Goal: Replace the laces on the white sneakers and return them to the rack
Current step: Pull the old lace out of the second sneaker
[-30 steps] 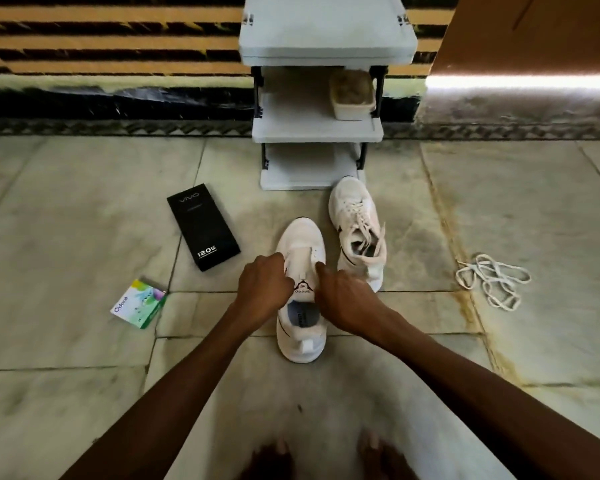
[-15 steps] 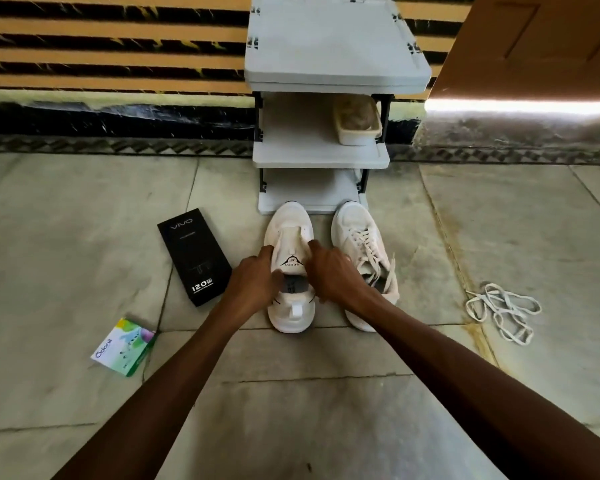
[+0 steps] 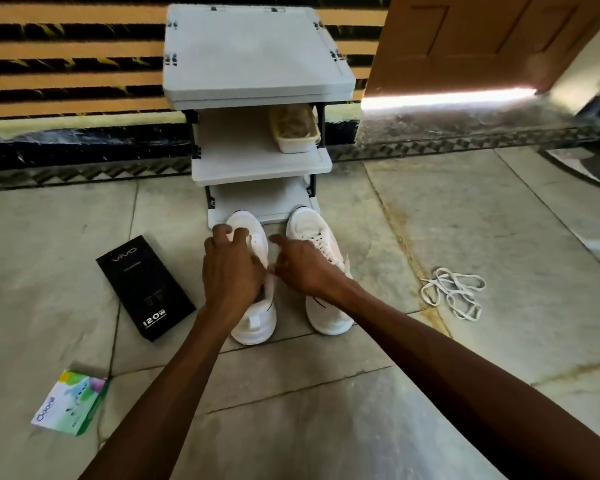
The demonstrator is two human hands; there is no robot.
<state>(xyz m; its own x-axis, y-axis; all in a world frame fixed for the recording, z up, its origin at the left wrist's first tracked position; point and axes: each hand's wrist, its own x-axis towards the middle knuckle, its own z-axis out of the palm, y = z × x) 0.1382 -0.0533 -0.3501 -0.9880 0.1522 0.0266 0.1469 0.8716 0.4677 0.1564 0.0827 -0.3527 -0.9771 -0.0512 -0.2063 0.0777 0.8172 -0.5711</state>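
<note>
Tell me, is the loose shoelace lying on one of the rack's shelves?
No, the loose shoelace lies bunched on the floor, right of the laced sneaker and apart from the rack.

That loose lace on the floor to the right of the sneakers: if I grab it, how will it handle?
The lace lies in slack, overlapping loops, so it is probably floppy and will dangle from wherever it is pinched. It looks flat and thin, so likely very light. The loops cross each other, so it may come up tangled.
</note>
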